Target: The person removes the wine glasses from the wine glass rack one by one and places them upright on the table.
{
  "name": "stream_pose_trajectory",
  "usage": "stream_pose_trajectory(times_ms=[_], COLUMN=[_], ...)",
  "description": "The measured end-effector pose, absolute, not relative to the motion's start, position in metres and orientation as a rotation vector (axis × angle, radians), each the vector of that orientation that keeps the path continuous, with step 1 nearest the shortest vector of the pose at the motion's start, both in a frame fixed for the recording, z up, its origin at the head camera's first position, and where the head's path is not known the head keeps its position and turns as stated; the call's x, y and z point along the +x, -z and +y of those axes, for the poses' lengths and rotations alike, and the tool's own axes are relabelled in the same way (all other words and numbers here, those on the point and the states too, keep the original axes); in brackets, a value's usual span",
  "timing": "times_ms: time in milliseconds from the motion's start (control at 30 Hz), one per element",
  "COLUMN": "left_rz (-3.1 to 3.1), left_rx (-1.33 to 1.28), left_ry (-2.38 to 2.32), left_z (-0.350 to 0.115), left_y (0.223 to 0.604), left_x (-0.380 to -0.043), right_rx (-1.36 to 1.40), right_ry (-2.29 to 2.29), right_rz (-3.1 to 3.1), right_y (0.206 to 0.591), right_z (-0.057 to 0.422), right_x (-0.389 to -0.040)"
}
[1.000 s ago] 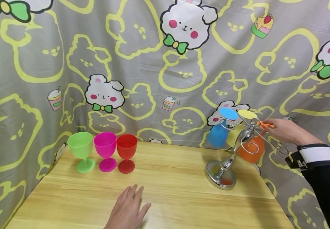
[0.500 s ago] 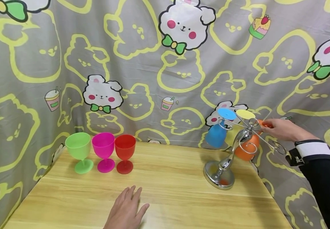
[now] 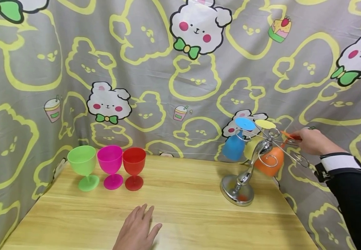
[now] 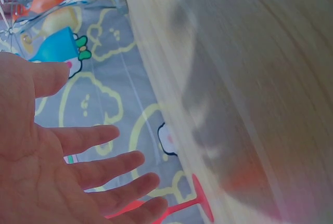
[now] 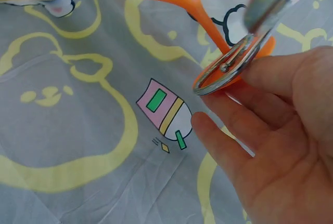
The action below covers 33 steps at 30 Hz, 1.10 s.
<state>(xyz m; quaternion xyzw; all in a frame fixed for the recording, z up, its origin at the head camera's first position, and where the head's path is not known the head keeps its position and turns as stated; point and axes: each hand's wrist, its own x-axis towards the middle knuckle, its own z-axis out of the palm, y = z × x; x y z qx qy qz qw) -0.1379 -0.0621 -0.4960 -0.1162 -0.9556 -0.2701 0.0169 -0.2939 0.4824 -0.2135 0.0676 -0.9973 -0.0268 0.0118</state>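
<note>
Over at the right, my right hand (image 3: 313, 140) pinches the foot of an upside-down orange goblet (image 3: 269, 162), whose bowl hangs tilted beside a silver metal goblet rack (image 3: 244, 175). In the right wrist view the goblet's stem (image 5: 210, 26) runs close to a wire loop (image 5: 205, 81) of the rack, and the fingers are at its foot. A blue goblet (image 3: 234, 147) and a yellow goblet (image 3: 264, 124) hang upside down from the rack's other arms. My left hand (image 3: 138, 227) is held palm down over the near part of the table with fingers spread, holding nothing.
Green (image 3: 82, 161), magenta (image 3: 109, 160) and red (image 3: 134, 161) goblets stand upright in a row at the back left of the wooden table (image 3: 180, 194). A patterned grey curtain (image 3: 155, 80) closes in the back and sides. Bare wire arms of the rack point right.
The orange goblet has moved slightly in toward the rack's post, then a little outward, still in my right hand. The view has turned slightly right. My left hand stays nearly still.
</note>
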Motion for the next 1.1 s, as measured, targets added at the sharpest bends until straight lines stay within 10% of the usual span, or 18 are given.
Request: stream_pose_trajectory(times_ms=[1100], left_rz=[-2.994], left_rx=[-0.343], left_ry=[0.887], left_z=[-0.056], left_y=[0.495], left_x=[-0.14], right_rx=[-0.008], right_ry=[-0.001], right_rz=[-2.926], right_y=[0.223], right_z=[0.512], right_x=[-0.27])
